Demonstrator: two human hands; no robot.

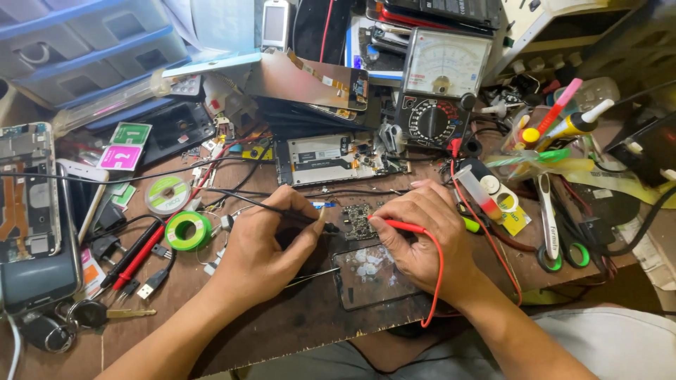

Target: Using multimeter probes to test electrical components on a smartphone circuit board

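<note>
My left hand [264,243] grips a thin black test probe [292,213] whose tip touches the left edge of a small circuit board [360,222] lying mid-table. A red test probe [400,226] is pinched in my right hand [422,236], its tip on the board's right edge and its red lead [438,278] looping down over my wrist. Both hands rest on the brown table [296,324]. A dark glass panel [370,276] lies just in front of the board. An analog multimeter [440,84] stands at the back.
An opened phone frame [331,160] lies behind the board. Green tape rolls [187,230], spare red and black probes [134,253] and keys [105,314] lie at left. Disassembled phones [28,190] fill the left edge. Scissors [556,236], tubes and pens crowd the right.
</note>
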